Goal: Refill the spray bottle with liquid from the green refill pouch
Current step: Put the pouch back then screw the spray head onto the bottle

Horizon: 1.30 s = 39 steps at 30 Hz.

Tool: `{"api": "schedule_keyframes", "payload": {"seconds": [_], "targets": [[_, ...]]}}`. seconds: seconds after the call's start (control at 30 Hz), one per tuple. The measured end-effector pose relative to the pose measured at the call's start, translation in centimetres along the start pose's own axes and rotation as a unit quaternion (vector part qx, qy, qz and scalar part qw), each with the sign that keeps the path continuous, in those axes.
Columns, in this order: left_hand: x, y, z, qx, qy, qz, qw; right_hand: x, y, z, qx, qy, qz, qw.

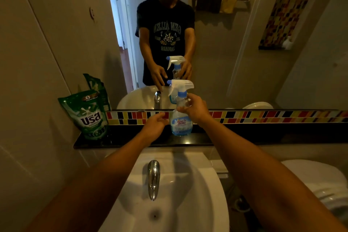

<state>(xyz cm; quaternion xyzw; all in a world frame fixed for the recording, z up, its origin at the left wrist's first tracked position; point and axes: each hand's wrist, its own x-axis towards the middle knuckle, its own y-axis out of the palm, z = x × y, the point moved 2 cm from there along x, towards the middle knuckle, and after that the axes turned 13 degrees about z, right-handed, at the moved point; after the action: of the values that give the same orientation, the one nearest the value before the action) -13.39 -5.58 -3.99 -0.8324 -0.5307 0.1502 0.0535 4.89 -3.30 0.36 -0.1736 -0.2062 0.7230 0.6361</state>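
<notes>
Room: bathroom, mirror over a dark ledge (131,142) behind the sink (207,194).
Bottle: spray bottle (180,118) upright on ledge, sprayer head on, only a little blue liquid at the bottom.
Pouch: green pouch (88,115) at the ledge's left end, well apart from bottle, looks sealed.
Right hand (194,108): my fingers wrapped around the bottle neck.
Left hand (155,124): spread, empty, just beside bottle, not touching.
Progress: start only, I judge; cap off, pouring, recapping all left.

You're facing a mirror (235,43) over a white sink (207,194); dim light is falling on beige wall tiles (37,43), black ledge (263,137) running beneath.
</notes>
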Motion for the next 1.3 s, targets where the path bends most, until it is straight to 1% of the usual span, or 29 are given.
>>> {"api": "schedule_keyframes", "payload": {"seconds": [0.1,0.27,0.57,0.87,1.03,1.17,1.3], "targets": [[1.2,1.6,0.9,-0.018,-0.017,0.027,0.999,0.4,-0.3,-1.0,-0.003,0.004,-0.003,1.0],[3.4,3.3,2.2,-0.055,0.017,0.074,0.996,1.3,-0.4,-3.2,0.018,0.01,0.008,1.0],[6.3,5.1,3.9,-0.106,0.02,0.046,0.993,2.7,-0.3,-6.0,0.025,0.021,0.003,0.999],[7.6,6.1,5.7,-0.133,0.023,0.018,0.991,3.3,0.2,-7.4,0.047,0.024,0.004,0.999],[7.9,6.1,6.1,-0.115,0.028,0.013,0.993,3.9,0.2,-7.4,0.05,0.029,0.006,0.998],[7.9,6.1,6.3,-0.109,0.021,0.017,0.994,3.8,0.8,-8.1,0.037,0.049,0.004,0.998],[7.6,5.8,6.3,-0.089,-0.003,0.013,0.996,2.9,1.5,-8.8,0.046,0.057,-0.013,0.997]]}}
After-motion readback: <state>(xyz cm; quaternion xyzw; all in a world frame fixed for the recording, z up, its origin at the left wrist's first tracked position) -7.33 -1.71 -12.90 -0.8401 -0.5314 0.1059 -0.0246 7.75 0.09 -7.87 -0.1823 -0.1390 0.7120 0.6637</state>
